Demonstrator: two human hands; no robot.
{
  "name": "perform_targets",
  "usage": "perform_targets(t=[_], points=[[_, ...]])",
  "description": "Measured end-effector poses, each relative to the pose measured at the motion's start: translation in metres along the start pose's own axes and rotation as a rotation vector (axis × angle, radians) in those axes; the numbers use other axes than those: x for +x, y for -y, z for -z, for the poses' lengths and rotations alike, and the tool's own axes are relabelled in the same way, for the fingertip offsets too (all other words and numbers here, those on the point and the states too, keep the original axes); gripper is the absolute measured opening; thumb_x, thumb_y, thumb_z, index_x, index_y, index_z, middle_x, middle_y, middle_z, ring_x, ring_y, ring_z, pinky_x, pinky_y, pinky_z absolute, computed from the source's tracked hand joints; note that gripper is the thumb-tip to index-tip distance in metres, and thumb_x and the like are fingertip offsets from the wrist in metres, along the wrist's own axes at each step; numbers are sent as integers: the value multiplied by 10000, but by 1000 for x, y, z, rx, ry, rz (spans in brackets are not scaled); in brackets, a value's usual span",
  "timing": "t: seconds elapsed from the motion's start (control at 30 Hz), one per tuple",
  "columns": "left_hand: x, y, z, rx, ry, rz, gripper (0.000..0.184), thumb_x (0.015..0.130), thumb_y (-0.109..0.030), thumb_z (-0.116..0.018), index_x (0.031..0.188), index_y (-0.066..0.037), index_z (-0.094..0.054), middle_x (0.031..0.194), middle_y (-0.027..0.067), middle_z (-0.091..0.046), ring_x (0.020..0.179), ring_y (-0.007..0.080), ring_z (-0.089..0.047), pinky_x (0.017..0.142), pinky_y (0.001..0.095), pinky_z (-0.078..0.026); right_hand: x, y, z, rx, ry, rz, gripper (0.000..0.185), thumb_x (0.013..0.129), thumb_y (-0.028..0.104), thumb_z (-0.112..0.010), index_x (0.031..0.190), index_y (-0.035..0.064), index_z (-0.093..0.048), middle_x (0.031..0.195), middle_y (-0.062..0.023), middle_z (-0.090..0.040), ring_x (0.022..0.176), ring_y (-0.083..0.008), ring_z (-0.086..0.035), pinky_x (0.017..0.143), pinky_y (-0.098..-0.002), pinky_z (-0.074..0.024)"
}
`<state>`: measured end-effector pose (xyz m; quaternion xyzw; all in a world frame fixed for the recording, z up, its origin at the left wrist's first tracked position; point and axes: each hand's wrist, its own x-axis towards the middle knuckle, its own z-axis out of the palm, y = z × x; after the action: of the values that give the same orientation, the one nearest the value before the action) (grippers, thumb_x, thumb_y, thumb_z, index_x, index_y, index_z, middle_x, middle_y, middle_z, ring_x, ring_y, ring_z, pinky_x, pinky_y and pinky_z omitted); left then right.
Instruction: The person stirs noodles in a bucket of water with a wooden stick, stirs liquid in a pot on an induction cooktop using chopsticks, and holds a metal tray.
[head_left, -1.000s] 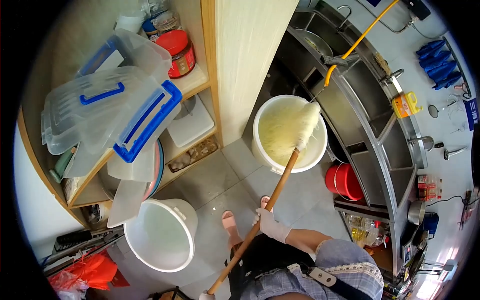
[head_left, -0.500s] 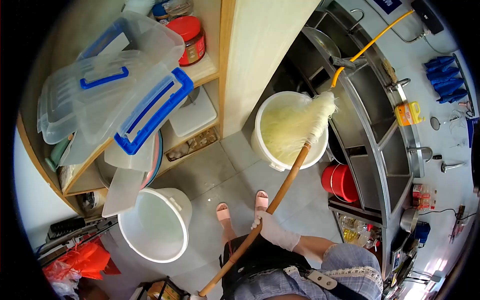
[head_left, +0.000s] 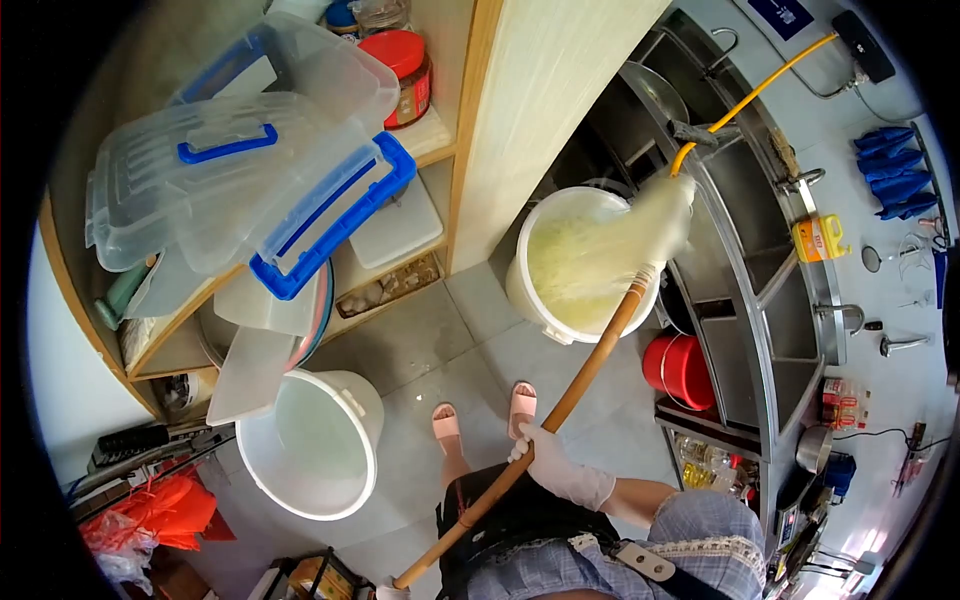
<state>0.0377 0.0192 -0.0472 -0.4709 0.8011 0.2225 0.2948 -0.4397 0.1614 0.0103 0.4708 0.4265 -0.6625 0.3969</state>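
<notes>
My right hand (head_left: 560,468), in a white glove, is closed around the middle of a wooden pole (head_left: 575,385). My left hand (head_left: 393,592), also gloved and only partly visible at the bottom edge, grips the pole's lower end. Pale, stringy strands (head_left: 630,240), blurred by motion, hang from the far end of the pole. They spread over a white bucket (head_left: 525,300) of yellowish liquid and reach past its right rim. A yellow hose (head_left: 765,85) ends just above the strands.
A second white bucket (head_left: 370,430) with cloudy liquid stands at the lower left. Clear bins with blue handles (head_left: 335,215) jut from a wooden shelf (head_left: 470,110). Steel sinks (head_left: 735,200) line the right, with a red bucket (head_left: 678,372) beside them. Pink slippers (head_left: 447,421) are on the tiled floor.
The strands and the pole's far end have moved right and up, toward the bucket's right rim and the hose end. Both hands stay on the pole. The view has shifted slightly.
</notes>
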Motion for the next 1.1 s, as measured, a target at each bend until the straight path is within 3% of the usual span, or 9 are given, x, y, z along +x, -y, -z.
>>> perform_targets(t=[0.1,0.17,0.27,0.53,0.67,0.8,0.93,1.1], points=[[-2,-3,7,53,-15,-63,229,639,-292,-620,776,-109,-596,567,116,-566,501,287,-552,485,383,-456,9,-3,6,10,13,15,239,788,142,-557,622,99,-390,490,-55,-415,447,-223,-427,521,-365,-400],[2,-5,13,6,216,169,257,644,-308,-619,807,-109,-603,602,126,-579,557,297,-575,531,389,-470,14,-1,6,13,-14,-24,228,783,132,-560,632,97,-392,501,-58,-422,457,-224,-435,522,-366,-403],[-4,-7,23,111,78,62,289,652,-315,-616,851,-106,-607,661,134,-598,619,315,-590,572,394,-478,11,-3,8,26,65,9,212,784,130,-556,646,93,-400,514,-61,-432,470,-225,-441,524,-363,-405],[-13,-22,53,-46,94,155,239,661,-215,-586,843,-64,-625,741,168,-611,699,324,-595,644,393,-469,34,-8,21,3,102,-17,186,802,147,-525,674,79,-408,536,-62,-433,487,-229,-439,537,-367,-411],[-8,-20,41,140,43,78,208,651,-222,-591,791,-69,-614,700,152,-606,670,319,-592,604,389,-468,54,-5,33,45,176,-74,157,797,121,-524,707,73,-405,548,-66,-429,486,-230,-440,530,-363,-415],[-17,-17,53,63,24,37,209,656,-222,-592,799,-71,-612,700,147,-606,660,318,-589,599,383,-464,51,-14,30,24,125,-28,156,797,116,-523,702,74,-406,539,-67,-425,489,-231,-445,526,-360,-416],[-21,-23,61,-45,50,161,178,676,-199,-584,804,-78,-612,708,138,-610,660,304,-592,589,378,-456,55,-16,31,-38,118,-45,162,776,106,-494,643,81,-404,534,-56,-411,502,-219,-434,553,-346,-411],[-22,-13,52,5,66,86,194,688,-234,-572,805,-85,-617,682,126,-610,638,302,-592,580,381,-460,63,-16,29,-57,110,-71,159,748,89,-483,614,83,-396,531,-43,-398,510,-209,-423,578,-324,-402]])
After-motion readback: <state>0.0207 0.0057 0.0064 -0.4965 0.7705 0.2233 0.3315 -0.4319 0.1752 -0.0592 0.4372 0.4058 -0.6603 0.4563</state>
